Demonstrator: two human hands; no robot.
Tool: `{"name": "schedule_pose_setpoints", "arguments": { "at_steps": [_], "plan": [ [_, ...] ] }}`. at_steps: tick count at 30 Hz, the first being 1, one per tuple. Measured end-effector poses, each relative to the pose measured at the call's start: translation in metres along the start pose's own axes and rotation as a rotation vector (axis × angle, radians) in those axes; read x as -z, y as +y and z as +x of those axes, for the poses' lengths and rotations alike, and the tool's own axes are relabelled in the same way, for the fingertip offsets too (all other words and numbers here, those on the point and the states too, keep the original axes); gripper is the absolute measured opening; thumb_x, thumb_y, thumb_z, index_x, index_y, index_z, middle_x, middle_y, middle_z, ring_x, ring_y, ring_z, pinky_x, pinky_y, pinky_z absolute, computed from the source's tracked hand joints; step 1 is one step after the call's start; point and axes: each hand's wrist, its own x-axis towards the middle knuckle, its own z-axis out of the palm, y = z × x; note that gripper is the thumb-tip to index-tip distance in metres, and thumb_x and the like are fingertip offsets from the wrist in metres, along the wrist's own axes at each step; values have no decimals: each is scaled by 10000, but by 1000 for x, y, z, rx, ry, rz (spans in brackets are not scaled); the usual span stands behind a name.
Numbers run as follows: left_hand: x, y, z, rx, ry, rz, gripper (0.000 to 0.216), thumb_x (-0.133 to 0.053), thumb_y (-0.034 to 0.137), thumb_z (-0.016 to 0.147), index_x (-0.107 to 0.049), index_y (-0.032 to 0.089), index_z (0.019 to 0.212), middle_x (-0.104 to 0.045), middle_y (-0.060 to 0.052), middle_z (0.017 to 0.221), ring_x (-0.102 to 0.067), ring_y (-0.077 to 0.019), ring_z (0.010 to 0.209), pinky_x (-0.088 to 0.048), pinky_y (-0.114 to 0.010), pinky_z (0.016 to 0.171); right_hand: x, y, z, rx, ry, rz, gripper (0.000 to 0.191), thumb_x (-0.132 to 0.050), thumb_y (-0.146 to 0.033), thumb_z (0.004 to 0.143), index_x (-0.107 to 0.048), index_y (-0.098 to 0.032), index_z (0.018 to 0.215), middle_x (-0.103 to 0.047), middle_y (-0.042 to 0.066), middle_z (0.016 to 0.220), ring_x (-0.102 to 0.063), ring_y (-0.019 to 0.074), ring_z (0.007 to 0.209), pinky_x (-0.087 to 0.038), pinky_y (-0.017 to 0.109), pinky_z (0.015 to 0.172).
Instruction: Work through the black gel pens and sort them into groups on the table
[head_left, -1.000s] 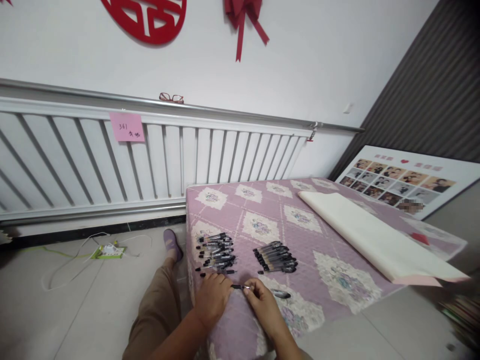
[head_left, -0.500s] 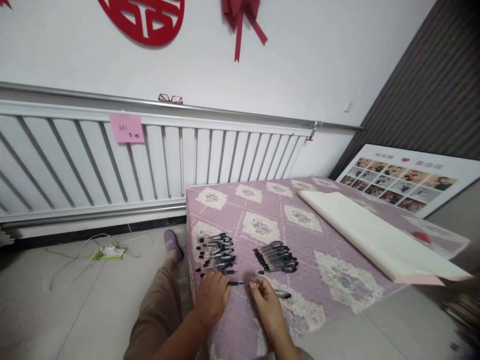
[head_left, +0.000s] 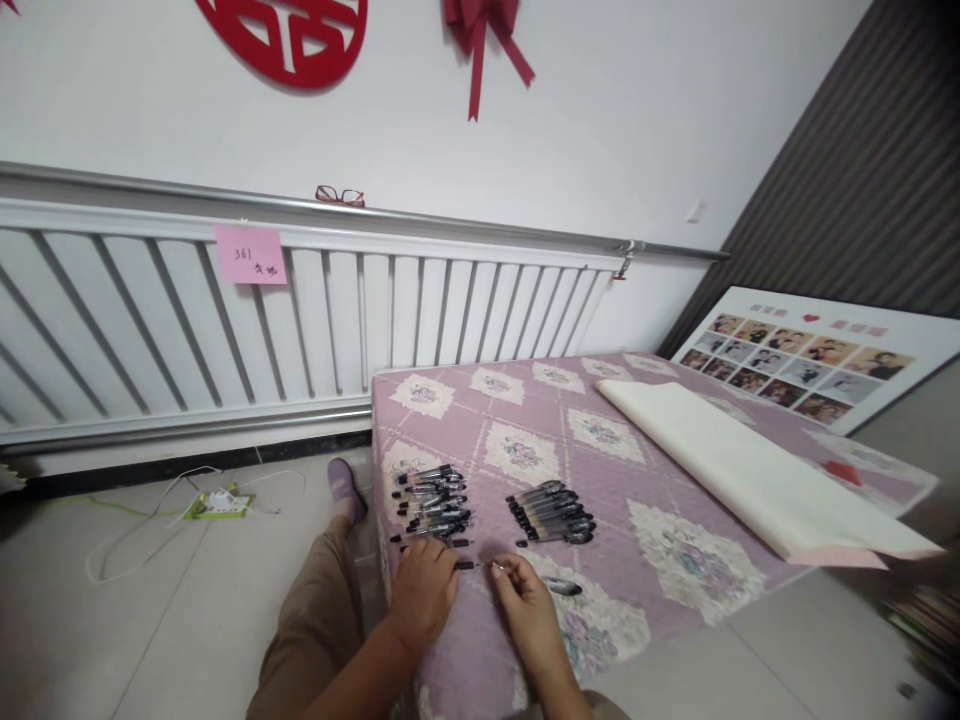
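Observation:
My left hand (head_left: 424, 588) rests on the bed cover, closed around a pen (head_left: 466, 566) whose black grip and thin tip point right. Just across from that tip, my right hand (head_left: 526, 600) pinches thumb and finger together; the small piece between them is too tiny to name. Beside the right hand lies a clear pen part with a dark end (head_left: 565, 586). Beyond the left hand is a loose pile of black pens (head_left: 431, 505). To its right, several more pens (head_left: 551, 512) lie side by side in a slanted row.
The pens lie on a purple floral bed cover (head_left: 457, 425). A folded cream sheet (head_left: 720, 460) and a red packet (head_left: 844, 472) are farther right. Behind stand a white radiator (head_left: 427, 310) and a framed photo board (head_left: 810, 350). A power strip (head_left: 221, 503) sits on the floor.
My right hand has shifted slightly left toward the pen tip. The left hand stays almost where it was, and both pen groups are unmoved.

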Motion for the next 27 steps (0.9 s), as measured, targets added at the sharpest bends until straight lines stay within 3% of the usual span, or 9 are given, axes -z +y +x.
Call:
{"name": "schedule_pose_setpoints", "arguments": {
  "at_steps": [6,11,17,21,27],
  "plan": [
    [4,4,1,38,-6,56,162,-511,228,924,-668,255,956,-600,-19,984,-502,-225,993,-355,-379,895,-5,4,9,112,46,-150,271,-552,-415,818,-693,-198,896,-717,72,914,-648,225,873,-494,335,822],
    [-2,3,3,69,-1,106,231,-457,197,951,-669,270,1008,-607,-22,992,-507,-225,983,-358,-373,859,-16,0,22,273,0,-309,270,-506,-371,840,-730,-229,892,-719,66,884,-655,220,862,-501,353,827],
    [-4,0,3,105,34,98,188,-493,177,936,-654,267,973,-602,-6,997,-499,-212,1001,-336,-360,884,-18,11,25,243,84,-354,365,-475,-378,855,-645,-186,1116,-701,93,1041,-647,227,950,-504,373,868],
    [-3,-1,4,130,33,66,174,-503,185,934,-653,274,937,-596,-1,966,-500,-209,977,-321,-366,861,2,21,19,302,204,-457,351,-463,-372,855,-613,-157,1088,-671,126,1062,-609,253,990,-474,422,905],
    [-10,-5,5,147,54,39,153,-523,197,929,-660,264,920,-593,-8,964,-486,-205,977,-300,-365,854,62,34,8,441,292,-765,320,-414,-302,849,-587,-187,1093,-648,115,1040,-566,268,997,-437,454,904]
  ]
}}
